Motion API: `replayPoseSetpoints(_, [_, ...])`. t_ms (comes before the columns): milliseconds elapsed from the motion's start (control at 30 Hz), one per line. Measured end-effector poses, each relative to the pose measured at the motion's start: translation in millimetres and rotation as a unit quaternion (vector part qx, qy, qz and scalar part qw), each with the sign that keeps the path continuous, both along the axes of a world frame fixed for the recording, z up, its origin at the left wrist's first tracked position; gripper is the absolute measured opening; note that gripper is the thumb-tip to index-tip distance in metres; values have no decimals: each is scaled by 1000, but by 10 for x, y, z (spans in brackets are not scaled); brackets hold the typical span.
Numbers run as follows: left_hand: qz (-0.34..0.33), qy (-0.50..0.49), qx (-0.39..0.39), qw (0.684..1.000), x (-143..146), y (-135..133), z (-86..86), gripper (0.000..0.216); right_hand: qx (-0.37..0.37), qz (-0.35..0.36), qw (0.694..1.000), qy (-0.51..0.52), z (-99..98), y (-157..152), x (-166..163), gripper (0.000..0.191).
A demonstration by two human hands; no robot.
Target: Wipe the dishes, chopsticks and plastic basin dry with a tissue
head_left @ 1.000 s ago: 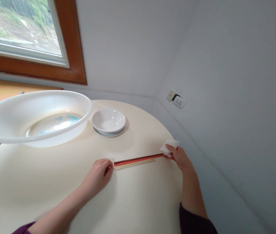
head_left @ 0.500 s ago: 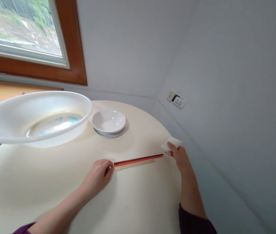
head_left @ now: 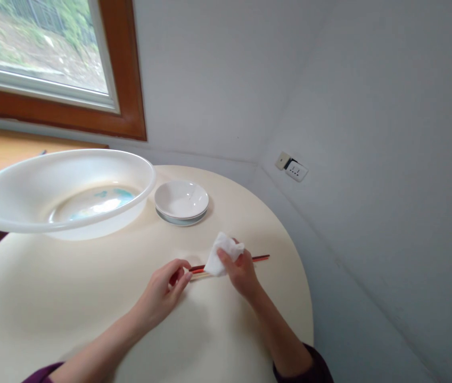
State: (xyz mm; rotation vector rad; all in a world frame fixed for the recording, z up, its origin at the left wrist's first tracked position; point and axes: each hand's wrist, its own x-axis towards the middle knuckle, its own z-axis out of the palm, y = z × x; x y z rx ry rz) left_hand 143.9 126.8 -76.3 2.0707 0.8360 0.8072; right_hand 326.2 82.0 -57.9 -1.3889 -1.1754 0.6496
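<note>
Several chopsticks [head_left: 261, 258], dark red, orange-red and pale wood, lie side by side on the round cream table [head_left: 226, 340]. At their left ends is my left hand [head_left: 166, 284], thumb and fingers closed around the tips. My right hand [head_left: 244, 272] grips a folded white tissue [head_left: 222, 254], which is over the middle of the chopsticks and hides part of them. Whether the tissue presses on them I cannot tell. Behind the hands stands a small stack of white dishes [head_left: 181, 199], a shallow bowl on top.
A large translucent plastic basin [head_left: 70, 227] occupies the table's left rear. Beyond it is a wooden surface [head_left: 10, 141] below the window [head_left: 42, 48]. The table's curved right edge lies near the wall, which carries a power socket [head_left: 296, 171].
My right hand has moved left with the tissue, from beyond the chopsticks' right ends to over their middle. My left hand stays at the left ends, its thumb shifted slightly. The view has turned slightly.
</note>
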Motion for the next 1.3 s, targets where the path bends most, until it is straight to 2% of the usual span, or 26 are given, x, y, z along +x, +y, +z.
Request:
replayPoseSetpoints(133, [-28,-30,-1,999,-12,-13,-25,20,8,114,992,-51,8,-53,-244,13])
replayPoseSetpoints(233, [-40,-41,9,998,-13,-30,-48,21,2,164,985,-61,-15,-62,-305,11])
replayPoseSetpoints(367, [-39,-47,8,998,-8,-43,-32,26,-10,172,983,-64,-41,-49,-296,8])
replayPoseSetpoints(533, [-15,-78,-1,997,-13,-35,36,27,-19,163,984,-71,2,-45,-279,16])
replayPoseSetpoints(633, [13,-111,-48,993,-26,-15,55,27,-11,157,986,-64,27,-44,-275,20])
replayPoseSetpoints(733, [38,-159,-131,978,-32,6,71,26,2,152,988,-35,38,-39,-262,17])
replayPoseSetpoints(867, [67,-197,-206,956,-14,14,109,29,-41,178,981,62,31,-20,-236,22])
replayPoseSetpoints(1000, [76,-211,-225,948,14,6,142,32,-46,136,983,117,5,30,-215,28])
replayPoseSetpoints(1133, [91,-198,-203,955,8,11,154,31,-16,73,988,133,-37,103,-101,31])
replayPoseSetpoints(1300, [117,-171,-183,961,-12,37,128,30,22,-63,992,102,-113,203,247,29])
